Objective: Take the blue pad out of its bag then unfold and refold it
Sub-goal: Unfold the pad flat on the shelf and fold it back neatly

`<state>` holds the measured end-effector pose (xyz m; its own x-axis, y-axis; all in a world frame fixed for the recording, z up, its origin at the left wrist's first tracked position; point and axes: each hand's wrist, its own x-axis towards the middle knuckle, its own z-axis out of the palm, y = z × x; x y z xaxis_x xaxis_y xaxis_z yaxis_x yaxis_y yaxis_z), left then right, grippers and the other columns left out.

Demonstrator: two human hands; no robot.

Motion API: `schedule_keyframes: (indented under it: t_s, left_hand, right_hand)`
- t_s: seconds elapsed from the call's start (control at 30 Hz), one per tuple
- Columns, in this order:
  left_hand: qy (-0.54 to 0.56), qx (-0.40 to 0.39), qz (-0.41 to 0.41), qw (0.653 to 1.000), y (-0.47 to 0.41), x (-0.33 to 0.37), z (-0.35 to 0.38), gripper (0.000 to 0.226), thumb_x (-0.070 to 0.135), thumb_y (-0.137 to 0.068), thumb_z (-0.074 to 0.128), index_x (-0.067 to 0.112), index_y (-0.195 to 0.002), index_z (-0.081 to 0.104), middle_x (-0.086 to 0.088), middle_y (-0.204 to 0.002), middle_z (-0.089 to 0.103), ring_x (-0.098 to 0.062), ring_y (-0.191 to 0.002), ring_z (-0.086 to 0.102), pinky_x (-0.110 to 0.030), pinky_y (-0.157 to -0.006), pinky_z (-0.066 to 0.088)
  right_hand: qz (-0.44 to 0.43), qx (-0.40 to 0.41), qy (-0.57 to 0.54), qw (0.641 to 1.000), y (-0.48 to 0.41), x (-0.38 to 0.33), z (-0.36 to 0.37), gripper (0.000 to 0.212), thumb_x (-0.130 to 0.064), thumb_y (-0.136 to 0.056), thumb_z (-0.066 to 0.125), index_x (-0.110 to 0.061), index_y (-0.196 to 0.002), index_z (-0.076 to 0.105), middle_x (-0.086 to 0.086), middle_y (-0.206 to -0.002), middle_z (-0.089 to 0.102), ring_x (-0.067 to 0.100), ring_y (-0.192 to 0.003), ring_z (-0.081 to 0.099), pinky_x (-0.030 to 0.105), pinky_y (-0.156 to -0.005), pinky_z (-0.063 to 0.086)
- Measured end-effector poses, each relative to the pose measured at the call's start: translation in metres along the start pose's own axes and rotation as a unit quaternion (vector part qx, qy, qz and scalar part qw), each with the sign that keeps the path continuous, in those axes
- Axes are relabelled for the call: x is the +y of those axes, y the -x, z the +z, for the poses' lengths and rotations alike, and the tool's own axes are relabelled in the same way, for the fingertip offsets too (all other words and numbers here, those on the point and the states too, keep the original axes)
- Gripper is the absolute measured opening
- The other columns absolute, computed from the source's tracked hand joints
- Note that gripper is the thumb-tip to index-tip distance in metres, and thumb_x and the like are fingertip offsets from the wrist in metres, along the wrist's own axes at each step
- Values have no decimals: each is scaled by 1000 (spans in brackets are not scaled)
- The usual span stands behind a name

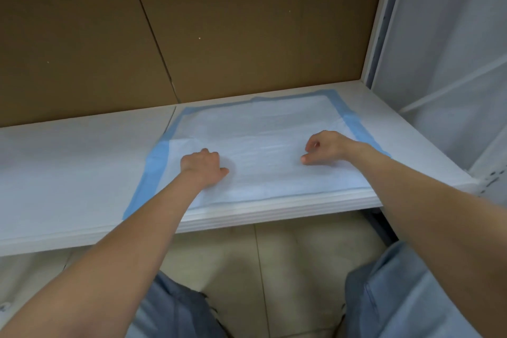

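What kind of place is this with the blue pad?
Probably a storeroom or workroom, though I can't be sure: a white shelf, brown board panels behind it, a white metal frame beside it.
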<state>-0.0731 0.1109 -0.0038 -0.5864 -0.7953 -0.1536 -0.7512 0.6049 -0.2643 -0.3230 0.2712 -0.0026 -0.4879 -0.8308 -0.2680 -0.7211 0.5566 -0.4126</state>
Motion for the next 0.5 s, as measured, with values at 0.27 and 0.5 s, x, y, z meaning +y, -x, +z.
schedule_keyframes:
  t_s: [0.27, 0.5]
  left_hand:
    - [248, -125, 109, 955, 36, -13, -1, 47, 55, -73, 71, 23, -102, 54, 6, -104, 54, -16, -99, 53, -29, -84, 44]
    - [202, -68, 178, 961, 43, -14, 0, 21, 27, -78, 70, 28, -78, 49, 6, -83, 52, -13, -74, 49, -23, -58, 38]
  right_hand:
    - [-22, -114, -25, 993, 41, -7, 1, 32, -40, -71, 81, -18, -88, 65, -5, -90, 59, 15, -85, 54, 23, -70, 42]
    - [-35, -49, 69, 996, 46, -17, 9, 21, -20, -78, 77, -19, -91, 60, -2, -98, 58, 18, -91, 54, 29, -78, 46]
